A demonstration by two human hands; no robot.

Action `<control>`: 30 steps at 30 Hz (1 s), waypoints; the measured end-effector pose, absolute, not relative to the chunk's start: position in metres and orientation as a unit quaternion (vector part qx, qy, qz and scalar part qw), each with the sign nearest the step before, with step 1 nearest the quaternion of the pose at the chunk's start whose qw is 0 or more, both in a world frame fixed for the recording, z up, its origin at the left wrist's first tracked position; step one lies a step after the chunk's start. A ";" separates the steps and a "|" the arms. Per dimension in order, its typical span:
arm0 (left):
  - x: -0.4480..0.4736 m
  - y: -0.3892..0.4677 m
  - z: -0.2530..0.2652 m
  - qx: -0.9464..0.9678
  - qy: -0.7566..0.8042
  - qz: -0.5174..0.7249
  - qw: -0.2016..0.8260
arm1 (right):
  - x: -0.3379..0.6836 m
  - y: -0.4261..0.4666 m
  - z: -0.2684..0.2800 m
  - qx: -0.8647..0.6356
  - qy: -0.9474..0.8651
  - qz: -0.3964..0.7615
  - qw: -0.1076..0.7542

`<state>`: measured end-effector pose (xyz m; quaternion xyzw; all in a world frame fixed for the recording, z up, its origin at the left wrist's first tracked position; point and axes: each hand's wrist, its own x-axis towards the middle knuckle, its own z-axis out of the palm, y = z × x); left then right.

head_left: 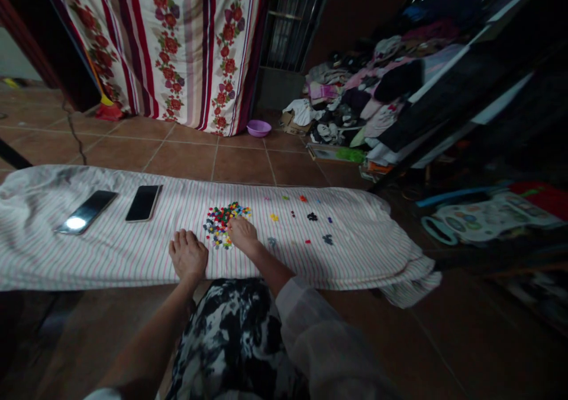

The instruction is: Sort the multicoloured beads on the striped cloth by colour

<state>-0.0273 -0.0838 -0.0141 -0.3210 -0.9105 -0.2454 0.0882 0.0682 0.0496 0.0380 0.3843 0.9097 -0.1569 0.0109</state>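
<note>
My left hand [189, 255] lies on the striped cloth [115, 258], fingers stretched out, just left of a mixed pile of small coloured pieces [217, 219]. Over the right side of that pile is my right hand [242, 233], its fingers drawn together and pointing down. Whatever is between its fingertips is hidden. To the right lie small groups sorted by colour: yellow pieces [274, 217], black pieces [312, 216], dark grey pieces [327, 239], orange pieces [303, 198] and light grey pieces [272, 242]. A single red piece [307, 241] sits among them.
Two phones [144, 203] lie on the cloth at the left, one reflecting a bright light. Beyond the table are a floral curtain [186, 51], a purple basin [258, 128] and a heap of clothes [355, 98] on the tiled floor.
</note>
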 end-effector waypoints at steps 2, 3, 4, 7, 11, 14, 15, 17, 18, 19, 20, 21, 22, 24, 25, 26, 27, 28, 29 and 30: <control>-0.027 -0.084 -0.013 -0.322 -0.911 -0.243 0.090 | 0.071 0.048 0.038 0.382 0.911 -0.157 -0.004; -0.026 -0.084 -0.012 -0.323 -0.911 -0.242 0.089 | 0.072 0.047 0.039 0.382 0.910 -0.160 -0.009; -0.026 -0.084 -0.011 -0.323 -0.911 -0.241 0.088 | 0.073 0.046 0.040 0.383 0.909 -0.164 -0.013; -0.026 -0.085 -0.009 -0.324 -0.911 -0.241 0.085 | 0.077 0.044 0.046 0.387 0.903 -0.184 -0.019; -0.026 -0.084 -0.009 -0.322 -0.912 -0.239 0.088 | 0.085 0.042 0.048 0.386 0.897 -0.211 -0.037; -0.025 -0.084 -0.009 -0.322 -0.912 -0.240 0.090 | 0.092 0.043 0.042 0.381 0.894 -0.227 -0.062; -0.025 -0.084 -0.009 -0.322 -0.911 -0.239 0.091 | 0.095 0.044 0.040 0.382 0.892 -0.229 -0.071; -0.025 -0.084 -0.008 -0.323 -0.912 -0.237 0.092 | 0.100 0.046 0.036 0.386 0.889 -0.233 -0.084; -0.024 -0.084 -0.008 -0.322 -0.912 -0.235 0.091 | 0.103 0.047 0.036 0.388 0.887 -0.234 -0.088; -0.024 -0.084 -0.007 -0.322 -0.913 -0.233 0.091 | 0.106 0.049 0.036 0.388 0.887 -0.235 -0.091; -0.024 -0.084 -0.007 -0.321 -0.914 -0.232 0.091 | 0.109 0.050 0.036 0.387 0.886 -0.235 -0.094; -0.024 -0.084 -0.007 -0.321 -0.914 -0.231 0.093 | 0.112 0.052 0.037 0.387 0.886 -0.236 -0.098; -0.024 -0.084 -0.008 -0.321 -0.914 -0.229 0.096 | 0.114 0.054 0.038 0.386 0.886 -0.238 -0.101; -0.025 -0.085 -0.008 -0.324 -0.913 -0.224 0.102 | 0.120 0.056 0.040 0.386 0.884 -0.240 -0.107; -0.025 -0.085 -0.009 -0.326 -0.913 -0.221 0.104 | 0.123 0.057 0.041 0.387 0.883 -0.241 -0.108; -0.025 -0.085 -0.009 -0.328 -0.913 -0.218 0.105 | 0.125 0.058 0.041 0.389 0.882 -0.242 -0.110; -0.025 -0.085 -0.009 -0.329 -0.913 -0.216 0.106 | 0.127 0.058 0.041 0.389 0.881 -0.243 -0.111; -0.025 -0.085 -0.009 -0.329 -0.914 -0.214 0.106 | 0.130 0.057 0.041 0.390 0.880 -0.245 -0.113; -0.025 -0.084 -0.008 -0.328 -0.915 -0.212 0.105 | 0.132 0.057 0.041 0.390 0.879 -0.247 -0.117; -0.024 -0.084 -0.007 -0.327 -0.916 -0.209 0.103 | 0.134 0.056 0.040 0.389 0.879 -0.250 -0.121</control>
